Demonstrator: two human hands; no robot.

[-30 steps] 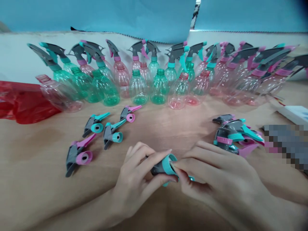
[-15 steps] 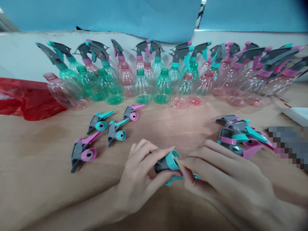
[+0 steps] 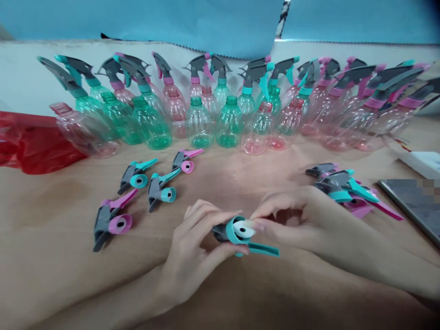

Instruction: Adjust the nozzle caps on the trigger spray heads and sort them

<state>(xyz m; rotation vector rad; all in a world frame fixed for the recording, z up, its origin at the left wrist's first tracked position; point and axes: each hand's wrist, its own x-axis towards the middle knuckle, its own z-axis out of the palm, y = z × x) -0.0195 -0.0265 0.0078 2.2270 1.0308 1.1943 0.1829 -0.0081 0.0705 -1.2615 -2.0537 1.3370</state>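
My left hand (image 3: 195, 250) is closed round a grey and teal spray-trigger head (image 3: 229, 233), its teal cap facing right and its teal lever sticking out below. My right hand (image 3: 302, 224) pinches a small white round piece (image 3: 242, 228) at the mouth of that cap. Both hands hover just above the wooden table (image 3: 51, 275) near its front edge.
Several loose trigger heads lie left of my hands, one pink-capped (image 3: 112, 222), one teal-capped (image 3: 160, 190). A pile of trigger heads (image 3: 343, 188) lies to the right. Rows of green and pink spray bottles (image 3: 227, 123) stand behind. Red plastic bag (image 3: 30, 144) far left; dark flat object (image 3: 412, 201) far right.
My right hand has drawn back a little from the cap, and a white round piece now shows at the cap's mouth between its fingertips. The trigger head's lever is more exposed.
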